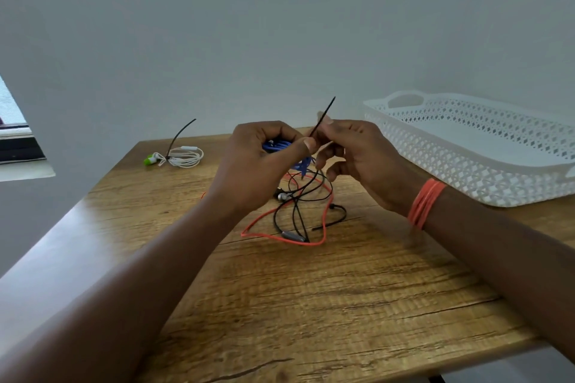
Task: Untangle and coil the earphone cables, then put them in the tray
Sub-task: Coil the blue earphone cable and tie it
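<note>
The wooden table [311, 305] holds everything. On its far right sits the white tray [466, 171] with holes in its walls, and I see nothing in it yet. On the far left lies a white earphone cable [186, 158] with green buds, already wound up and tied with a black zip tie.

The person's left hand [258, 162] is curled around a little bundle of blue earphone cable [278, 146], held up above the table. The right hand [351, 152] pinches a thin black zip tie [323, 115] between finger and thumb, and the tip of the tie sticks up. The two hands touch, right at the bundle.

Under the hands, on the table, a red cable [323, 221] and a black cable [295, 214] lie mixed up together.

I think the step now is tying the blue bundle. To do it well, the left hand should keep the loops tight so they do not spring open. The right hand should feed the tie's tip through its small head and pull it snug. It should not be so tight that it pinches the wire. A blue end hangs down near the mixed-up cables, so lift it clear.
</note>
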